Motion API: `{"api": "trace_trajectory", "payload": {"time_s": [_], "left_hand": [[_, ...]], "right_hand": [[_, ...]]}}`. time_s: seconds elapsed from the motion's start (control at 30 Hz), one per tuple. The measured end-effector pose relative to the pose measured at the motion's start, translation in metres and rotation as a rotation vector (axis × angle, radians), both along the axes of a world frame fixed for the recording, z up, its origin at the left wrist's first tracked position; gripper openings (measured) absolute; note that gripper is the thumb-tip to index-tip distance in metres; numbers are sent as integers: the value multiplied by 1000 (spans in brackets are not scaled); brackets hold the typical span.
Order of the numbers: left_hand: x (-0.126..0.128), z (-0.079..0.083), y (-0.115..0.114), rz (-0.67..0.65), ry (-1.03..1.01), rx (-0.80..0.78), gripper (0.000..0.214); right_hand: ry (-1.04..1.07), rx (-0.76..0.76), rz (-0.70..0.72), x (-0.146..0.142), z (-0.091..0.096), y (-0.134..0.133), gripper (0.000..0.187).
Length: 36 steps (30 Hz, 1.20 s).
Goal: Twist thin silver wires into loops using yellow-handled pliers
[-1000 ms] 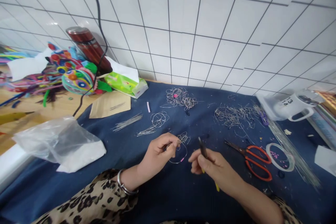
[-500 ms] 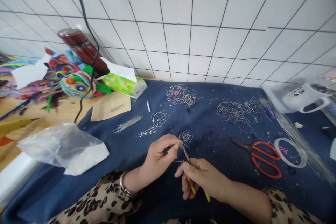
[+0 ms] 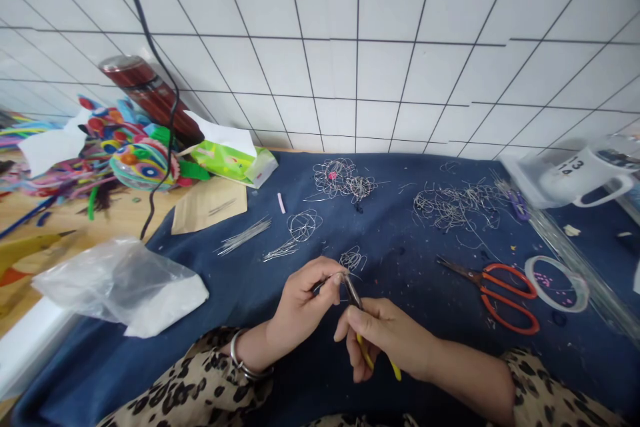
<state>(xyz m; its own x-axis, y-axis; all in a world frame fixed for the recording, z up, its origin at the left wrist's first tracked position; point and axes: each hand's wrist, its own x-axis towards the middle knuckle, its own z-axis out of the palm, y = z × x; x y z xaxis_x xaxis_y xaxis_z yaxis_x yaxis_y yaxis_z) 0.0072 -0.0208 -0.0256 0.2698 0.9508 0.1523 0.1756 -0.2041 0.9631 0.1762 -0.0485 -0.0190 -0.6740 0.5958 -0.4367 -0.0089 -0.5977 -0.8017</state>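
Note:
My left hand (image 3: 307, 300) pinches a thin piece of wire (image 3: 354, 276) between thumb and fingertips; most of the wire is hidden by the fingers. In my right hand (image 3: 383, 333) are pliers (image 3: 353, 295) with yellow handles, their dark jaws pointing up at the left fingertips. Whether the jaws bite the wire is too small to tell. Just beyond the fingertips lies a small coil of wire (image 3: 353, 257). Farther left are a loose wire ring (image 3: 305, 225) and a bundle of straight wires (image 3: 245, 236).
Tangled wire heaps (image 3: 453, 205) lie toward the back of the blue cloth (image 3: 240, 287). To the right are orange-handled scissors (image 3: 507, 287), a round dish of pink beads (image 3: 557, 285) and a white mug (image 3: 585, 177). A plastic bag (image 3: 125, 283) and a red flask (image 3: 150, 93) stand left.
Both hands keep almost the same place and grip. The wire's free end now sticks out to the right past the plier jaws. The view has shifted slightly.

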Motion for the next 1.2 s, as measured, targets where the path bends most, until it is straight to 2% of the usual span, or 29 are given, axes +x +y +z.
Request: {"api": "trace_trajectory", "payload": {"time_s": [0.5, 0.8, 1.2], "left_hand": [[1, 1, -3, -9, 0, 6, 13], [2, 0, -8, 22, 55, 174, 21], [1, 6, -10, -32, 68, 255, 21]], "right_hand": [[85, -38, -4, 1, -5, -4, 46], [232, -101, 8, -1, -2, -7, 43], [347, -141, 48, -4, 0, -13, 41]]}}
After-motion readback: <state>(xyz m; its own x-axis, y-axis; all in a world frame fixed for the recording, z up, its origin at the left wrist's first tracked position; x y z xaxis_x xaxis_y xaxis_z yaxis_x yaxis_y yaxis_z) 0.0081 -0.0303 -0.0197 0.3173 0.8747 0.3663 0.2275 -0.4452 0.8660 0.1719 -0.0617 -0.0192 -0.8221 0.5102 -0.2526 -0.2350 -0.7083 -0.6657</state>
